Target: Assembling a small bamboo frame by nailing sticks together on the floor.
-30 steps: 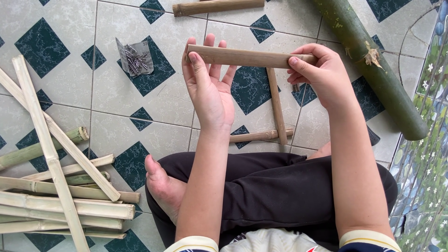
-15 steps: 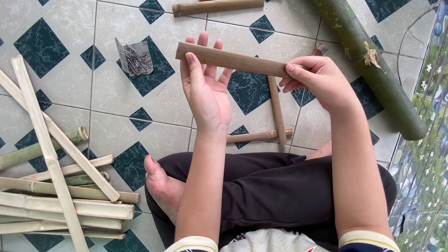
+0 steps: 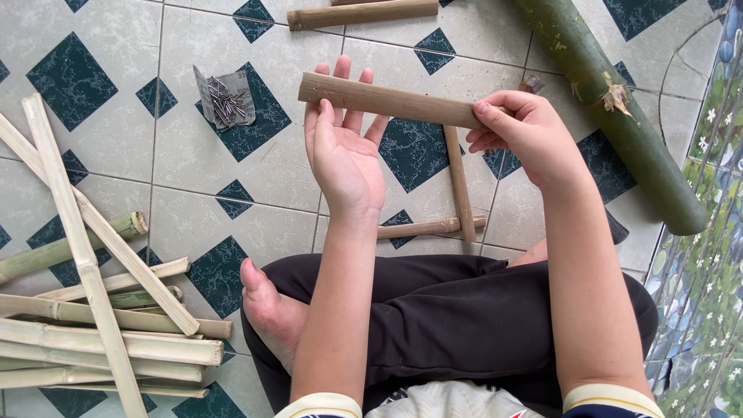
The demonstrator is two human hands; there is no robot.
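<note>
My right hand [image 3: 526,135] grips the right end of a short flat bamboo strip [image 3: 387,100], held level above the tiled floor. Palm up, fingers spread, my left hand [image 3: 344,151] lies under the strip's left part, the fingertips touching it. Below the strip two more bamboo pieces lie on the floor: an upright one [image 3: 460,186] and a crosswise one [image 3: 422,228] meeting near my knee. I sit cross-legged in dark trousers, one bare foot [image 3: 271,310] showing.
A thick green bamboo pole [image 3: 619,108] lies at the right. A pile of split bamboo slats [image 3: 85,310] fills the left. A small packet of nails [image 3: 226,101] sits on the tiles, and another bamboo piece [image 3: 364,13] at the top.
The strip has tilted, its left end rising and moving slightly left. My left hand opened flatter beneath it; my right hand shifted a little left along the strip.
</note>
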